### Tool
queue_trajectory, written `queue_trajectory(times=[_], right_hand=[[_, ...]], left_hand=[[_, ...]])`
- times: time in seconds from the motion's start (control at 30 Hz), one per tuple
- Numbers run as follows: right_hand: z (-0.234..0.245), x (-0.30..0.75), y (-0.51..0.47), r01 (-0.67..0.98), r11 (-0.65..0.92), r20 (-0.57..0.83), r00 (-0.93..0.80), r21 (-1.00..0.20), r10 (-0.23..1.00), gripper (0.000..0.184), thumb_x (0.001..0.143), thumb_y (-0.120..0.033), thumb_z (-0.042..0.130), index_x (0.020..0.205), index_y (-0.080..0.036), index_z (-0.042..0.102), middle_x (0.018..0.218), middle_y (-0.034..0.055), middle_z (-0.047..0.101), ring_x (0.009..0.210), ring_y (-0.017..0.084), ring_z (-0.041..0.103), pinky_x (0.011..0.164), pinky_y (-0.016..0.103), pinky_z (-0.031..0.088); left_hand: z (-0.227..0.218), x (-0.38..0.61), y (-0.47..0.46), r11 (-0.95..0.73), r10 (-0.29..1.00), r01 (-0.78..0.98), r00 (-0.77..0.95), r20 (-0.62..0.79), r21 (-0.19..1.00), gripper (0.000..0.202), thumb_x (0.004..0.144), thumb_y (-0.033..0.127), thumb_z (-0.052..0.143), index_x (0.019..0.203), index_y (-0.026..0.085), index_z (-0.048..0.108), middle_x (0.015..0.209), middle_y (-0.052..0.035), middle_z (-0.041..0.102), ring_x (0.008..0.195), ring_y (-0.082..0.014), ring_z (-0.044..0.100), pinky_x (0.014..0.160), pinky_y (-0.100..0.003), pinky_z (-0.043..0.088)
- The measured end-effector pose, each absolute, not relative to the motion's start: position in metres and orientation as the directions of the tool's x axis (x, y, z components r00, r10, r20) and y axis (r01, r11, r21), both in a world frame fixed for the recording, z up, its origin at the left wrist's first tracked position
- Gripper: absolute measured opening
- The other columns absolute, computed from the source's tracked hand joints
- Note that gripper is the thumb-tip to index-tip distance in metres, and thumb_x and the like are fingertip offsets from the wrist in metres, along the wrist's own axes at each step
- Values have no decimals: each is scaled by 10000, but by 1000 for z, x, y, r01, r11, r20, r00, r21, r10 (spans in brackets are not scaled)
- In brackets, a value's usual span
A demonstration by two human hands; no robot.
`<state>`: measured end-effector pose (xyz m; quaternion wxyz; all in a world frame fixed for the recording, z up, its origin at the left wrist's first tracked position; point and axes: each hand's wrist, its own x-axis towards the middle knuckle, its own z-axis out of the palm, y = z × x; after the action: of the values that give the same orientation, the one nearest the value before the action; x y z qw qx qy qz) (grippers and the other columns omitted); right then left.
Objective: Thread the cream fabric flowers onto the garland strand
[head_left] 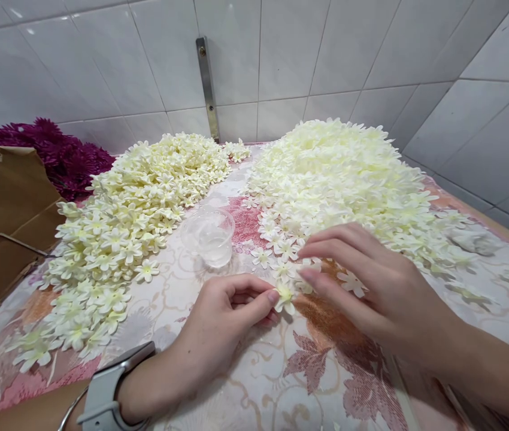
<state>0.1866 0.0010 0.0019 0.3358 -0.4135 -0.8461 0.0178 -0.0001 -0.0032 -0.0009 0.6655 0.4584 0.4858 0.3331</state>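
My left hand (230, 314) pinches a pale yellow-white artificial flower (285, 298) between thumb and forefinger, low over the table. To its right, my right hand (366, 287) hovers with thumb and fingers apart, its fingertips close to loose white flowers (307, 274) at the near edge of the right-hand pile. I see nothing held between those fingers. Just beyond my left hand stands a small clear plastic cup (215, 239) with some clear content. A large heap of white flower heads (339, 173) spreads behind my right hand.
At the left lies another heap of cream flowers (138, 197), yellower at the centres. Purple flowers (57, 152) and a brown paper bag (9, 209) are at the far left. A metal bracket (207, 87) is fixed to the tiled wall (290, 54). A patterned cloth (254, 377) covers the table.
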Motion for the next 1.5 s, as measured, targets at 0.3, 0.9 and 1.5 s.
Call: queue_trajectory(times=[0.3, 0.9, 1.5], right_hand=[[-5, 177, -4, 535, 708, 386, -597, -462, 703, 262, 917, -135, 429, 672, -160, 519, 647, 32, 531, 656, 164, 440, 577, 282, 365], [3, 178, -6, 519, 528, 224, -536, -672, 814, 282, 907, -132, 418, 634, -189, 460, 596, -12, 491, 633, 134, 481, 579, 254, 378], [-1, 179, -8, 519, 495, 218, -504, -697, 836, 279, 920, -191, 436, 645, -192, 480, 621, -3, 508, 614, 131, 499, 556, 246, 385]], left_hand=[[-3, -4, -3, 264, 877, 95, 390, -280, 960, 120, 738, 265, 686, 721, 150, 716, 696, -19, 668, 652, -116, 555, 592, -196, 423], [-3, -4, -4, 367, 857, -41, 404, -321, 929, 49, 722, 218, 705, 725, 169, 700, 647, 21, 643, 587, -78, 545, 558, -168, 427], [-4, -3, -4, 468, 815, -128, 445, -371, 875, 172, 625, 197, 793, 745, 158, 676, 682, 16, 645, 631, -88, 571, 599, -179, 452]])
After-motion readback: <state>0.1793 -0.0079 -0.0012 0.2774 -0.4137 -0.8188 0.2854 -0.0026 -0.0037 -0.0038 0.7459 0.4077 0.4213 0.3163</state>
